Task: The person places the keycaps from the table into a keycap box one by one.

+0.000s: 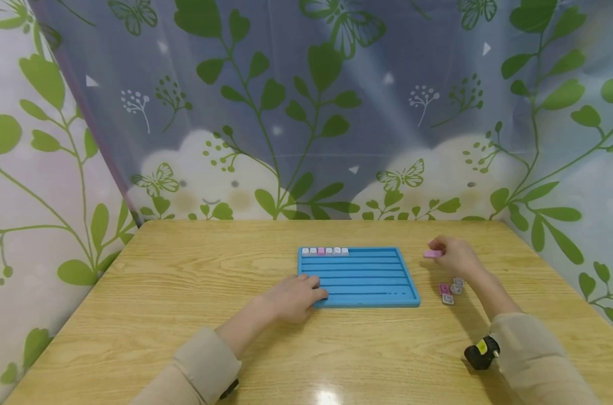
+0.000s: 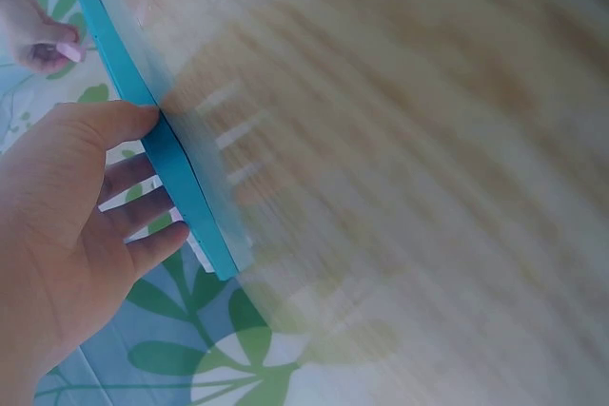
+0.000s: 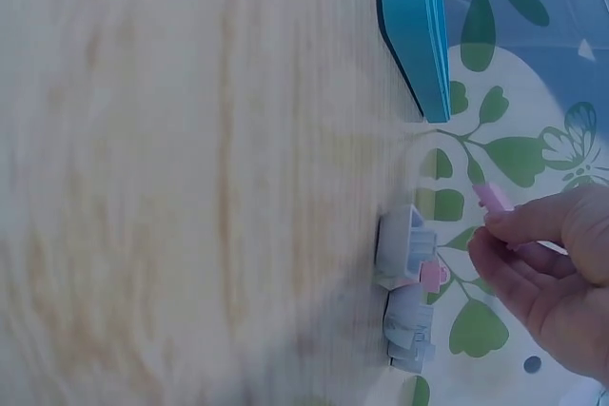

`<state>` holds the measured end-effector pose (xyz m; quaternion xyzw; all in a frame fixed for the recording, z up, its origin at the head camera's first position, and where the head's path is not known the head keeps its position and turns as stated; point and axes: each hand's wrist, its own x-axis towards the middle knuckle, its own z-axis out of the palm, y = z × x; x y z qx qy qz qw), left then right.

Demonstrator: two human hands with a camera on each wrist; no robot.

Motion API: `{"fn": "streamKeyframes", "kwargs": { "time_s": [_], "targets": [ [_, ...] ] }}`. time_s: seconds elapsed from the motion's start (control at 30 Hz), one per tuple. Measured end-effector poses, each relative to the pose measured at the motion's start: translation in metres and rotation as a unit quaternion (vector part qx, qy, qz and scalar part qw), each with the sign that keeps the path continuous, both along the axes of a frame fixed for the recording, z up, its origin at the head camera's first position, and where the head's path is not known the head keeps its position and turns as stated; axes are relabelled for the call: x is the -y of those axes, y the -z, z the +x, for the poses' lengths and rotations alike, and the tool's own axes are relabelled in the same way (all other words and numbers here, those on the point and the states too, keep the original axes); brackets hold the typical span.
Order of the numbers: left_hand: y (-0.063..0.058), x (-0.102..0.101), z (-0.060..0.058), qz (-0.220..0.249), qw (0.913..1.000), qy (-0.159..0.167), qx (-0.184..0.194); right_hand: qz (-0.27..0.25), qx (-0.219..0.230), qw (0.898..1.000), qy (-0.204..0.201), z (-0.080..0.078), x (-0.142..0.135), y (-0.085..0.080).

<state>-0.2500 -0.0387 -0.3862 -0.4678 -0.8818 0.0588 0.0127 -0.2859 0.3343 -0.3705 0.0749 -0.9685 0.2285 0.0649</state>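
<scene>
A blue ridged tray (image 1: 357,278) lies on the table, with a row of white keycaps (image 1: 337,252) and one pink keycap (image 1: 321,252) along its far left edge. My left hand (image 1: 293,297) rests on the tray's near left corner. Its thumb touches the near rim and its fairly straight fingers lie over the tray, as the left wrist view shows. Right of the tray, my right hand (image 1: 455,257) pinches a pink keycap (image 3: 491,199) between thumb and fingers, raised above the table. Below that hand lie loose white keycaps (image 1: 447,299) and a darker pink keycap (image 1: 444,288).
The wooden table (image 1: 185,270) reaches back to a leaf-patterned curtain (image 1: 306,112). A black device (image 1: 482,353) sits under my right wrist at the sleeve. In the right wrist view, loose white keycaps (image 3: 407,320) stand close together near the tray's corner.
</scene>
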Motion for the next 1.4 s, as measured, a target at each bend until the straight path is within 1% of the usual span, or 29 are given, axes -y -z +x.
{"fn": "streamKeyframes", "kwargs": {
  "time_s": [0.1, 0.37, 0.5, 0.67, 0.9, 1.07, 1.2, 1.4],
  "targets": [
    [0.0, 0.0, 0.0, 0.0, 1.0, -0.001, 0.0, 0.003, -0.009, 1.0, -0.007, 0.0, 0.002, -0.001],
    [0.001, 0.0, -0.001, -0.002, 1.0, 0.002, -0.001, -0.013, -0.019, 0.999, -0.027, 0.001, 0.006, -0.002],
    [0.002, 0.0, -0.002, -0.003, 1.0, 0.001, 0.0, -0.016, -0.021, 0.999, -0.045, 0.001, 0.01, -0.001],
    [0.002, -0.001, -0.001, -0.002, 1.0, 0.002, 0.0, -0.012, -0.021, 0.997, -0.072, -0.002, 0.018, 0.0],
    [0.002, 0.0, -0.001, 0.0, 1.0, 0.003, -0.003, -0.033, -0.006, 0.996, -0.084, -0.007, 0.033, 0.001],
    [0.002, -0.001, -0.001, -0.001, 0.9999, 0.006, -0.009, -0.036, -0.003, 0.994, -0.102, -0.014, 0.043, 0.004],
    [0.002, -0.001, -0.001, 0.0, 0.9999, 0.007, -0.009, -0.037, -0.003, 0.994, -0.106, -0.017, 0.049, 0.007],
    [0.003, 0.0, -0.001, 0.0, 1.0, 0.003, -0.008, -0.029, 0.009, 0.995, -0.099, -0.019, 0.059, 0.005]
  ]
}}
